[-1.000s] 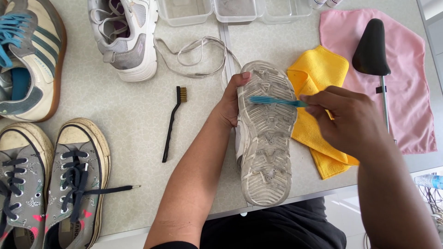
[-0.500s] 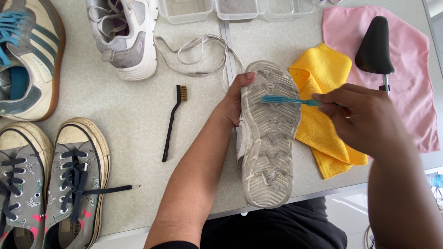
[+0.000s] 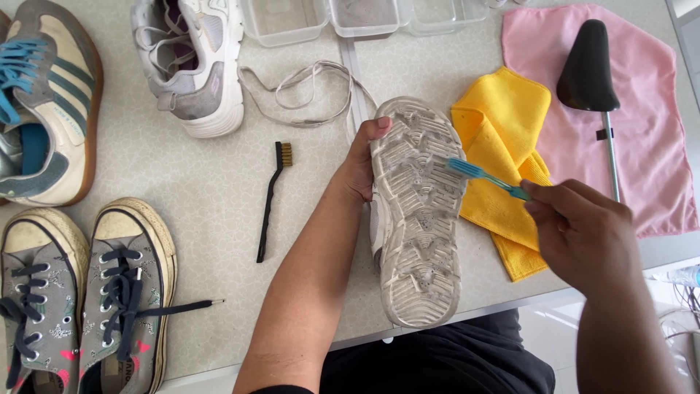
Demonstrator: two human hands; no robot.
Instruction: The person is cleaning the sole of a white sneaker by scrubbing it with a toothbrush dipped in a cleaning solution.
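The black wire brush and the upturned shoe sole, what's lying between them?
Only the left hand and forearm, gripping the shoe sole; near the black wire brush, bare table, in the head view.

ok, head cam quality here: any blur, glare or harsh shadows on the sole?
Head view: light is even and soft, with only faint shadows under the left hand and right hand. Tread on the upturned shoe sole reads sharp, and the blue toothbrush shows little blur. No glare on the table; the bottom right corner beyond the table edge looks bright and washed out.
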